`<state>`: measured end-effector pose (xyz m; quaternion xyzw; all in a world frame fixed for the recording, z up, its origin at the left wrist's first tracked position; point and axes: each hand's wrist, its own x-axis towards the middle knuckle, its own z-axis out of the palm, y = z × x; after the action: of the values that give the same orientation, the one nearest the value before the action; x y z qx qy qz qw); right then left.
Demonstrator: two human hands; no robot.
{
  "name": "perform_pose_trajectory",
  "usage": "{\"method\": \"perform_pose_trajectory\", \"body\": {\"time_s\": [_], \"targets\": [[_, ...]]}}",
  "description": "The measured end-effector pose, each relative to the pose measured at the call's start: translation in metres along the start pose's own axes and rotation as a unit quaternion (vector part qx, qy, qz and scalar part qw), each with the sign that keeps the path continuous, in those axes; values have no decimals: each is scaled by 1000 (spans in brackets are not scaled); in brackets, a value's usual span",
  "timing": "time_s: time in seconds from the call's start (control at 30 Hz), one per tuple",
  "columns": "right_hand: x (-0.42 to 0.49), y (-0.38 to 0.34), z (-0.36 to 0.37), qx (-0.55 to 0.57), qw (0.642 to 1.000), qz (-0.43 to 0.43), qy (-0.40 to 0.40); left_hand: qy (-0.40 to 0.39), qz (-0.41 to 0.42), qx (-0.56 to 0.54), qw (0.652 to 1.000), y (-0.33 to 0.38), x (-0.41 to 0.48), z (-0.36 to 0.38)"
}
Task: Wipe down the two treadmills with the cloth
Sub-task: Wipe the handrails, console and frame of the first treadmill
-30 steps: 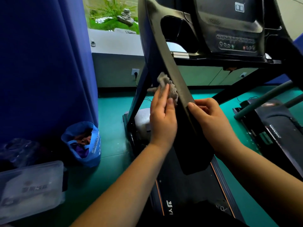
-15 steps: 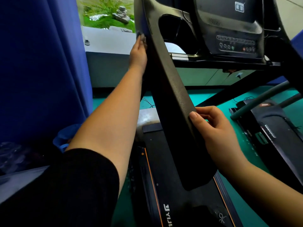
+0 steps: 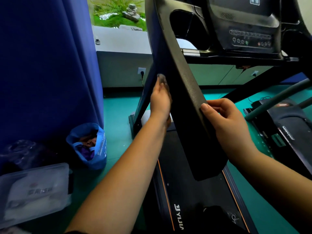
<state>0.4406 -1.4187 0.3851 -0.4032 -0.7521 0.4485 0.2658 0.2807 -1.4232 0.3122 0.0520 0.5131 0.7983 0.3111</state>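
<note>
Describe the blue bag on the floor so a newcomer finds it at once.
Start at the big blue curtain on the left. At its foot, on the green floor between the curtain and the near treadmill, stands the blue bag. Unlike the clear plastic box nearby, it is soft, open-topped and holds purple and reddish contents.

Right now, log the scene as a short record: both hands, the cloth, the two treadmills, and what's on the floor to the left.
left hand: flat against the outer side of the handrail, pressing the cloth
right hand: grips the handrail's inner edge, thumb on top
cloth: grey, only a bit showing at the tip of the left hand
near treadmill: straight ahead, its deck below the handrail
second treadmill: to the right, apart
floor, left: blue bag, clear box, beside a blue curtain
</note>
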Motion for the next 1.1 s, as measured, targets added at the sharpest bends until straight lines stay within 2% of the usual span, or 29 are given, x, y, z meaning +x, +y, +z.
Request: {"method": "perform_pose_trajectory", "body": {"time_s": [0.1, 0.23, 0.37, 0.5, 0.57, 0.63, 0.67, 0.77, 0.83, 0.97, 1.1], "targets": [[0, -1, 1, -3, 1000, 0, 2, -13, 11, 6, 1000, -19, -47, -6], [0, -2, 1, -19, 1000, -8, 7, -42, -22, -69, 996, -42, -99, -11], [-1, -2, -1, -22, 1000, -6, 5, -69, -18, -13, 997, -51, -138, -19], [-2, -1, -1, -14, 1000, -3, 5, -89, -22, -6, 996, -60, -178, -31], [-2, 0, 0, -7, 1000, 1, 7, -116, -51, -15, 992, -60, -192, -39], [-1, 2, -1, 2, 1000, 0, 6, -148, -103, -58, 982, -57, -192, -51], [-2, 2, -1, 6, 1000, -1, 4, -138, -105, -78, 982, -55, -184, -58], [-1, 4, -1, 11, 1000, 3, 5, -53, -73, -112, 990, -45, -136, -62], [-2, 5, -1, 14, 1000, 3, 10, -22, -96, -123, 988, -38, -95, -51], [-2, 7, 0, 21, 999, -2, 27, -84, -204, -140, 965, -29, -55, -19], [0, 7, 0, 21, 999, -13, 32, -105, -230, -189, 949, -31, -82, -17]]}}
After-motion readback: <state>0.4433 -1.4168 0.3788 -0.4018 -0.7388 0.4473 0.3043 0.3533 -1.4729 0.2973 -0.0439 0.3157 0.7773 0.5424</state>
